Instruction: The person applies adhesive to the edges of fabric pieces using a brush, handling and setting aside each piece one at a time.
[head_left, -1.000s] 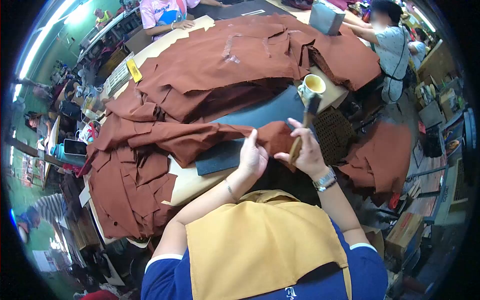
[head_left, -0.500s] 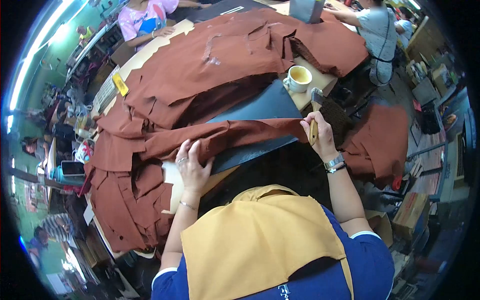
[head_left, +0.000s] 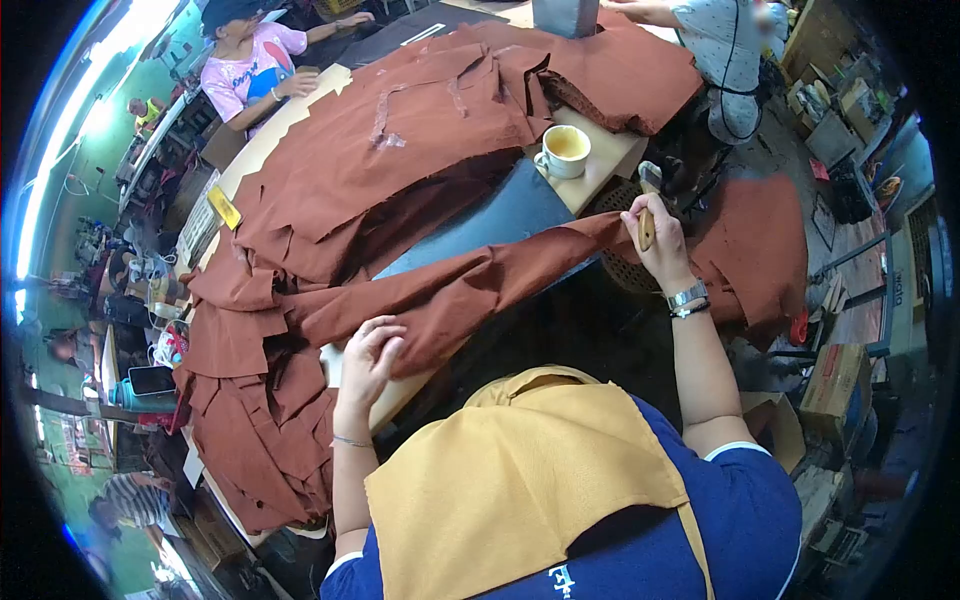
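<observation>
A long reddish-brown piece of sheet material point(head_left: 520, 268), like leather or thick cloth, stretches across a dark smooth board point(head_left: 480, 220). My right hand point(head_left: 662, 245) is closed around the wooden handle of a flat brush point(head_left: 647, 232), bristle end up. The same hand pinches the right end of the brown piece. My left hand point(head_left: 366, 362) rests against the near edge of that piece, fingers bent and apart, thumb away from them. Beyond the board, a white cup point(head_left: 562, 170) holds a yellowish substance. More brown sheets point(head_left: 400, 150) lie heaped behind and at the left.
A grey container point(head_left: 565, 18) stands at the far side. A yellow object point(head_left: 224, 208) lies at the left edge. Two co-workers are across the table, one in a pink shirt point(head_left: 250, 70). More brown material point(head_left: 750, 250) hangs at right, near cardboard boxes point(head_left: 835, 385).
My right hand has raised the strip's right end slightly, still holding the brush. My left hand's fingers have drawn back toward the near edge. The view has shifted a little.
</observation>
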